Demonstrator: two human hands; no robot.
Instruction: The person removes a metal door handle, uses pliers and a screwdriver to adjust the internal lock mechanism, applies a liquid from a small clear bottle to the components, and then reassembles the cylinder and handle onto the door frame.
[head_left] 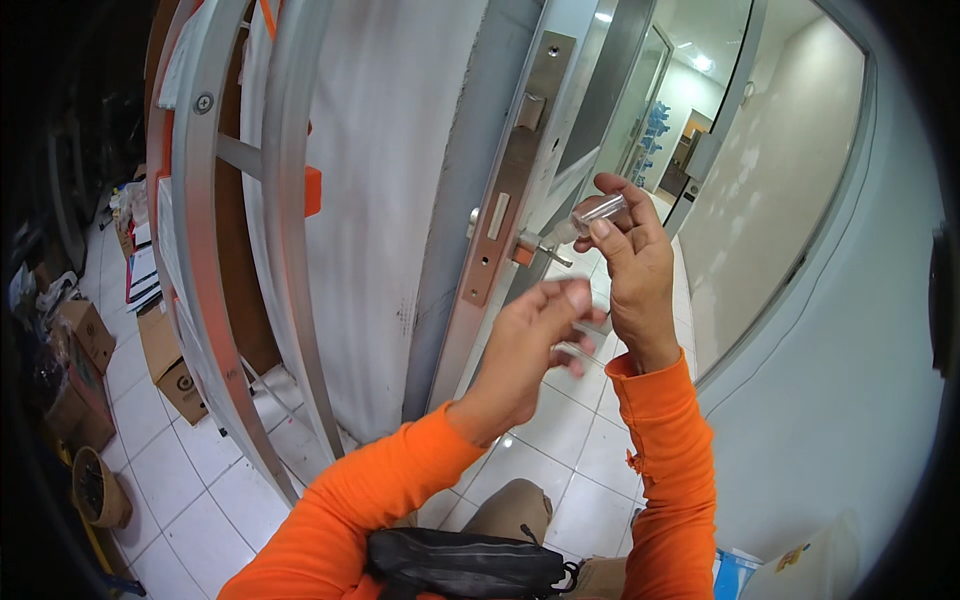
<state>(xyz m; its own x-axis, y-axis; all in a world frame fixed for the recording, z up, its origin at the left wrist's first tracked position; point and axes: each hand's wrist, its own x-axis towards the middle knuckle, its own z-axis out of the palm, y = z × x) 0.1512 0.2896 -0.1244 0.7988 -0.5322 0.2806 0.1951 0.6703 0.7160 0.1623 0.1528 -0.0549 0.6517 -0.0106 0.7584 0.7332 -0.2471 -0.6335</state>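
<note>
My right hand (632, 260) is raised beside the door edge, pinching a small clear cylinder (606, 210) between thumb and fingers. Lower and to its left, my left hand (530, 340) has its fingers apart and loosely bent, slightly blurred, with no object visible in its grip. The open door's edge carries a metal lock plate (502, 200) with a latch, a bolt slot and screws. A short metal piece (558, 255) sticks out from the lock beside an orange-red part (522, 255), just left of my right hand.
Curved-looking metal frames (200, 220) stand close on the left, with cardboard boxes (170, 365) and a woven basket (95, 490) on the tiled floor. A pale wall (820, 430) is at right. A corridor with stacked blue objects (652, 135) lies beyond. A black bag (465, 560) is at my waist.
</note>
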